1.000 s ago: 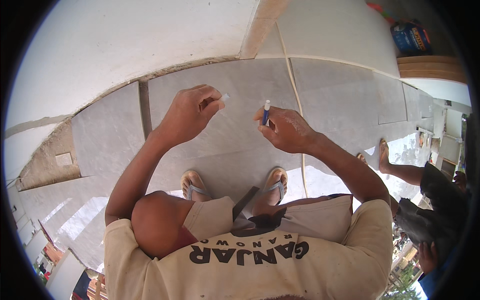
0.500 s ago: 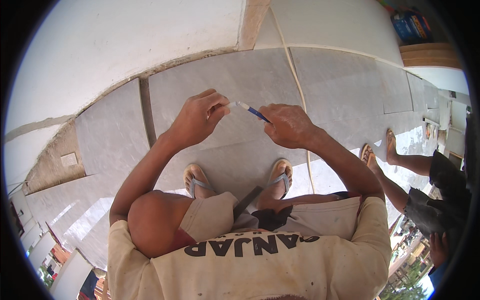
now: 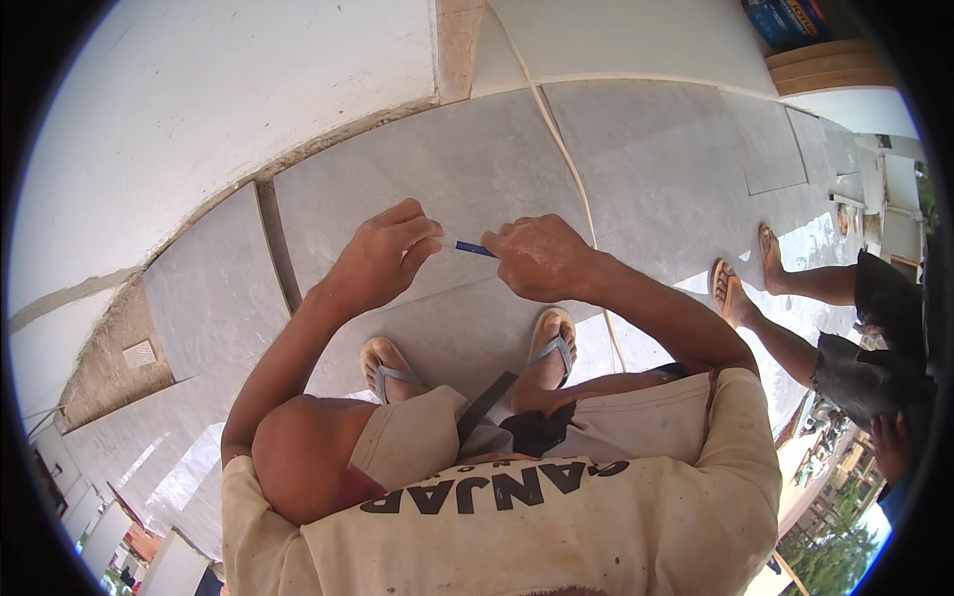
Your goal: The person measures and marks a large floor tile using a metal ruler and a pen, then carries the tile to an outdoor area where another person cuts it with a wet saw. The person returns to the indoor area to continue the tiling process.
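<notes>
My left hand (image 3: 383,253) pinches a small translucent white piece (image 3: 439,241), perhaps a cap, between thumb and fingers. Facing it, my right hand (image 3: 537,256) grips a slim blue pen or marker (image 3: 472,247), held level and pointing left at the white piece; whether the two touch is hard to make out. Both hands are in the air above grey floor tiles, over my sandalled feet (image 3: 550,360).
A pale cable (image 3: 550,129) crosses the tiles (image 3: 397,149) from the white wall (image 3: 229,70). At left is a rough untiled patch (image 3: 114,372). Another person's legs and sandals (image 3: 730,298) are close on my right. A blue container (image 3: 783,22) is at the upper right.
The pen in my right hand has turned from upright to level, toward the white piece. Both hands have shifted, with the left lower than before. The other person's feet appear higher in view.
</notes>
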Available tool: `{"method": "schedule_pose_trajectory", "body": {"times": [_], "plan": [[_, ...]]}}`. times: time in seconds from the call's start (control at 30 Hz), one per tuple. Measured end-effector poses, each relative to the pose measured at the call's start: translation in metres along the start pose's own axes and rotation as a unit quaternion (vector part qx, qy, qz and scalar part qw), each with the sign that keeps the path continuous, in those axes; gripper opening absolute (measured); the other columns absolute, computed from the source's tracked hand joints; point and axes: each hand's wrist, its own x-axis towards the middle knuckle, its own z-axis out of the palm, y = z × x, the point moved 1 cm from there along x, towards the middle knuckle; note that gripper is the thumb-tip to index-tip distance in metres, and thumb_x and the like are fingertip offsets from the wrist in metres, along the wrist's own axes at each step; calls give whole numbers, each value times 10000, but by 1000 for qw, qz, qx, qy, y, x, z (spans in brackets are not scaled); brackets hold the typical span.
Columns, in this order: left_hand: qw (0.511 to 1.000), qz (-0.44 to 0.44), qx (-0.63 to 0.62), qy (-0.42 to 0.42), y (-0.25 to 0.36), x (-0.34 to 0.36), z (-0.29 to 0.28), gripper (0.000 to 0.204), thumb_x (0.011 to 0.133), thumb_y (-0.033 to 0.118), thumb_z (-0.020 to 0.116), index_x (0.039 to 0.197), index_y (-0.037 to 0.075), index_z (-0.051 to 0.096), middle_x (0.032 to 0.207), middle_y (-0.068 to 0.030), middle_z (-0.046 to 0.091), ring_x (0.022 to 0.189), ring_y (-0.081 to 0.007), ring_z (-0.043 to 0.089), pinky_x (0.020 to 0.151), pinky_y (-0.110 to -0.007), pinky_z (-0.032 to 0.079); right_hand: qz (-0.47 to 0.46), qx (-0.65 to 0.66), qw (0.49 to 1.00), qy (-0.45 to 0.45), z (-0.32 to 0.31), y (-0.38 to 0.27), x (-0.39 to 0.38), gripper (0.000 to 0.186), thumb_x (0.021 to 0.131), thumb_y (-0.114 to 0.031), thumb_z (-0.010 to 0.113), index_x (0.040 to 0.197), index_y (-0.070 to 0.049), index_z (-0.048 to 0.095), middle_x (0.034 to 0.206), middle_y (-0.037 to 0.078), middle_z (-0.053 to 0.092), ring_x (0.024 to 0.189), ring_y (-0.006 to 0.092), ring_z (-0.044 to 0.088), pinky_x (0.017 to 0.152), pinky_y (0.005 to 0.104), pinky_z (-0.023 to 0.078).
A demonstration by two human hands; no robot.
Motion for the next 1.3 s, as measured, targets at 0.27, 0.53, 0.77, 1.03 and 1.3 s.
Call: {"method": "schedule_pose_trajectory", "body": {"times": [0.27, 0.53, 0.77, 1.03, 1.3], "plan": [[993, -50, -98, -32, -8, 10, 20, 157, 872, 56, 655, 1014, -10, 655, 858, -101, 597, 766, -209, 598, 699, -329, 490, 16, 149, 989, -3, 43, 10, 4, 233, 874, -158, 506, 1040, -43, 621, 1000, 150, 653, 973, 320, 631, 850, 442, 487], [960, -252, -66, 98, -131, -18, 40, 410, 896, 295, 652, 1163, -14, 621, 961, -153, 645, 889, -235, 642, 804, -342, 508, 208, 214, 953, 58, 116, 82, -10, 255, 885, -245, 518, 950, -50, 668, 991, 163, 665, 996, 345, 619, 869, 450, 478], [829, -465, 263, 167, -280, -117, 28, 691, 833, 454, 671, 1275, -53, 512, 1262, -281, 524, 1191, -416, 503, 995, -466, 419, 449, 287, 832, 156, 196, 160, -36, 300, 844, -320, 566, 857, -44, 682, 896, 229, 672, 908, 408, 640, 807, 494, 497], [809, -517, 169, 225, -296, -117, 43, 845, 811, 543, 648, 1303, -108, 429, 1300, -350, 460, 1227, -478, 458, 1021, -505, 401, 495, 223, 802, 250, 211, 182, -34, 370, 875, -380, 564, 837, -32, 683, 837, 237, 660, 845, 417, 646, 743, 491, 490], [797, -542, 125, 236, -317, -125, 24, 819, 812, 584, 610, 1194, -137, 546, 1203, -343, 567, 1176, -433, 540, 1007, -461, 413, 508, 173, 830, 152, 181, 161, -26, 382, 903, -342, 473, 990, -50, 704, 1038, 219, 675, 1012, 397, 634, 901, 478, 481]]}}
